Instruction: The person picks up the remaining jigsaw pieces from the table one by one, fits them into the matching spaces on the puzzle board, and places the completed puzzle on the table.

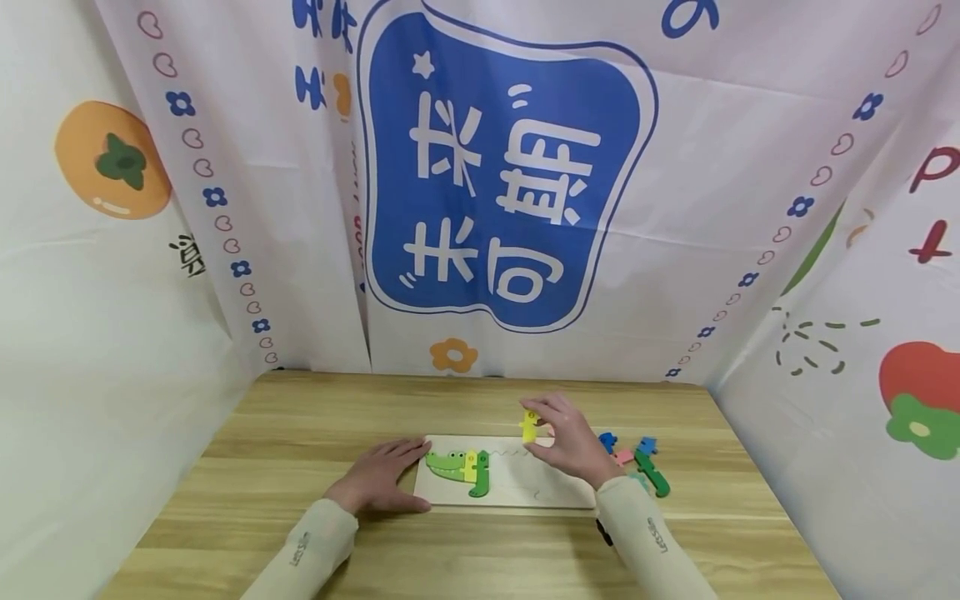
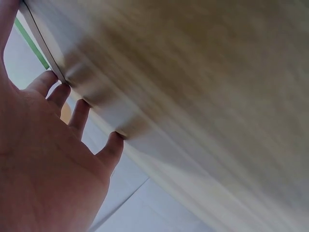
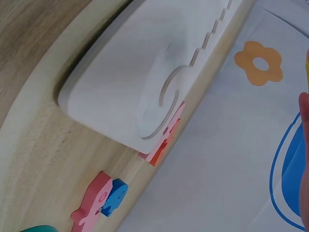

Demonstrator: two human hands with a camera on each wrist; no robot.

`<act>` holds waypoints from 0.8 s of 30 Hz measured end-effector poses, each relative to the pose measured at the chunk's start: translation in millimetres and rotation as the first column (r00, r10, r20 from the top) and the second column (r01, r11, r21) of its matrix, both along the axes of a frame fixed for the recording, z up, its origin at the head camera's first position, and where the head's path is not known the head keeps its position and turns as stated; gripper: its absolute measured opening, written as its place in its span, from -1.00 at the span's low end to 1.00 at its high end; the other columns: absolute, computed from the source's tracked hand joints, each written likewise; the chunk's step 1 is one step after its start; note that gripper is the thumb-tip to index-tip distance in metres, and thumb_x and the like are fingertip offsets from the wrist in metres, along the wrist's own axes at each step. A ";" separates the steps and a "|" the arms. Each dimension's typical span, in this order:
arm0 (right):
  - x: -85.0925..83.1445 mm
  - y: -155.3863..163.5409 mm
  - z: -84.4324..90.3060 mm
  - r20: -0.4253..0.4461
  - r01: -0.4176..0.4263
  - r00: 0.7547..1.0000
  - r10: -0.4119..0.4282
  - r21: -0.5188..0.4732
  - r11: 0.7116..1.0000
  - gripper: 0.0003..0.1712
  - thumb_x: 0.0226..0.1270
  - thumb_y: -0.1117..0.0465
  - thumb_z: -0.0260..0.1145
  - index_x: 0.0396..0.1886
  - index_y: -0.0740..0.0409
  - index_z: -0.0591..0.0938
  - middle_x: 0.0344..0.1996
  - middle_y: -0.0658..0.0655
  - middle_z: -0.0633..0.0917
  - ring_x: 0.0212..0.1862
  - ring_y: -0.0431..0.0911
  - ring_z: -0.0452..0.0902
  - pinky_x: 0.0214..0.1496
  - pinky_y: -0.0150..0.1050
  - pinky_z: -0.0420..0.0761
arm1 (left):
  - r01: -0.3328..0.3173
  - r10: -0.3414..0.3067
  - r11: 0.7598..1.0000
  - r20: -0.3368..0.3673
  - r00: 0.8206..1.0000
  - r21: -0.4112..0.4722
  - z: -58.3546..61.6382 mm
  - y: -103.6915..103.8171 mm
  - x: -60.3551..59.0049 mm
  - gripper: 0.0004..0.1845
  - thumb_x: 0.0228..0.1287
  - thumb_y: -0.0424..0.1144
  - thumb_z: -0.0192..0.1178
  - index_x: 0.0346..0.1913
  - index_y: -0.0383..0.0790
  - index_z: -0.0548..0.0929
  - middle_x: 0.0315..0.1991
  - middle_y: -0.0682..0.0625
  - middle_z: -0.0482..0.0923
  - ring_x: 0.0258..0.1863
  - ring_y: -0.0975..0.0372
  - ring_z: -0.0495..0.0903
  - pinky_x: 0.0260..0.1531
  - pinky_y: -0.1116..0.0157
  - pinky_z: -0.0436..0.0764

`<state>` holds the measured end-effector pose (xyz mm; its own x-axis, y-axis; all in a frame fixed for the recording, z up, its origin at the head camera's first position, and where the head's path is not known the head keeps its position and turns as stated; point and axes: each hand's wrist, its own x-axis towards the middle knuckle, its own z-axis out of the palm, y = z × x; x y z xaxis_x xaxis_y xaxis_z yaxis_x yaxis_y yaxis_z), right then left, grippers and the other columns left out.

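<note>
A pale wooden puzzle board with a carved outline lies on the table. Set in its left part are a green crocodile head, a yellow piece and a green piece with a foot. My left hand rests at the board's left end, fingers extended; in the left wrist view its fingertips touch down at the board's edge and the tabletop. Above the board's far edge, my right hand pinches a numbered yellow puzzle piece between thumb and fingers.
Right of the board lie loose pieces: blue ones, a long dark green one and a pink one. Pink and orange-red pieces sit by the board's far corner. Printed cloth encloses the wooden table.
</note>
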<state>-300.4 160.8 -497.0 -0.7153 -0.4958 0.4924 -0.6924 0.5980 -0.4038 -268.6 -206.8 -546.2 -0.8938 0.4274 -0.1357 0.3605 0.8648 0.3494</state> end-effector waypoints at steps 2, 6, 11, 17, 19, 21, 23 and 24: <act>0.4 -1.0 0.1 0.003 0.000 1.000 0.000 -0.003 1.000 -0.16 0.04 0.30 0.68 0.38 0.05 0.59 0.14 0.01 0.63 0.08 -0.17 0.57 0.00 -0.40 0.74 | 0.003 -0.003 1.000 0.002 1.000 0.001 0.4 0.0 0.3 0.12 0.07 0.49 0.34 0.62 0.02 0.26 0.65 -0.04 0.16 0.60 -0.16 0.13 0.52 -0.30 0.16; 1.3 -3.2 -2.6 0.055 -0.008 0.998 0.010 -0.026 1.000 -0.18 0.06 0.31 0.68 0.37 0.05 0.60 0.18 0.03 0.63 0.13 -0.11 0.57 0.01 -0.25 0.78 | 0.001 -0.001 1.000 0.009 1.000 0.002 1.3 0.3 0.7 0.12 0.07 0.49 0.34 0.62 0.03 0.26 0.65 -0.03 0.15 0.61 -0.15 0.13 0.53 -0.28 0.15; 6.4 -8.5 -10.2 0.210 -0.004 0.978 0.009 -0.021 1.000 -0.18 0.12 0.24 0.65 0.41 0.02 0.56 0.22 0.06 0.62 0.19 -0.04 0.56 0.08 -0.07 0.77 | -0.010 0.010 1.000 0.010 1.000 0.004 2.0 0.7 1.4 0.11 0.07 0.49 0.35 0.62 0.06 0.26 0.65 0.01 0.16 0.61 -0.14 0.13 0.53 -0.27 0.15; 11.6 -20.2 -21.5 0.345 -0.031 0.939 0.008 0.063 0.998 -0.18 0.19 0.15 0.62 0.45 0.02 0.53 0.15 0.01 0.65 0.14 -0.05 0.59 0.18 -0.04 0.72 | -0.016 0.016 1.000 0.005 1.000 -0.004 0.7 0.9 1.8 0.11 0.05 0.50 0.35 0.62 0.09 0.26 0.65 0.01 0.16 0.61 -0.14 0.13 0.53 -0.27 0.16; 11.8 -24.7 -25.5 0.361 -0.040 0.933 0.004 0.093 0.995 -0.19 0.18 0.13 0.62 0.44 0.04 0.53 0.13 -0.01 0.67 0.12 -0.07 0.61 0.18 -0.08 0.71 | -0.018 0.018 1.000 0.004 1.000 -0.010 -0.2 0.6 1.4 0.12 0.05 0.51 0.34 0.62 0.09 0.25 0.65 0.02 0.16 0.61 -0.13 0.13 0.53 -0.26 0.16; 11.5 -29.0 -28.5 0.375 -0.046 0.927 0.000 0.114 0.992 -0.19 0.18 0.12 0.62 0.44 0.05 0.54 0.14 -0.02 0.68 0.10 -0.09 0.63 0.19 -0.10 0.71 | -0.019 0.019 1.000 0.003 1.000 -0.012 -1.8 0.2 0.6 0.12 0.05 0.52 0.33 0.62 0.09 0.25 0.65 0.03 0.16 0.61 -0.13 0.13 0.54 -0.25 0.16; 10.9 -32.9 -30.9 0.390 -0.050 0.921 -0.003 0.126 0.991 -0.19 0.18 0.11 0.62 0.43 0.06 0.54 0.14 -0.02 0.69 0.10 -0.10 0.64 0.19 -0.10 0.70 | -0.019 0.019 1.000 0.002 1.000 -0.012 -2.1 0.0 0.3 0.13 0.05 0.53 0.33 0.63 0.10 0.24 0.65 0.04 0.16 0.61 -0.13 0.13 0.54 -0.25 0.16; 10.5 -34.7 -32.2 0.400 -0.050 0.916 -0.007 0.133 0.990 -0.19 0.18 0.11 0.62 0.44 0.05 0.54 0.15 -0.02 0.69 0.10 -0.11 0.64 0.20 -0.09 0.69 | -0.018 0.018 1.000 0.001 1.000 -0.012 -2.3 0.0 0.1 0.13 0.04 0.53 0.32 0.63 0.10 0.23 0.65 0.04 0.15 0.61 -0.13 0.13 0.54 -0.25 0.16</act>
<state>-289.9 126.1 -529.1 -0.8261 -0.5555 0.0942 -0.5042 0.6541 -0.5639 -268.4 -206.8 -548.6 -0.9013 0.4092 -0.1420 0.3439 0.8754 0.3398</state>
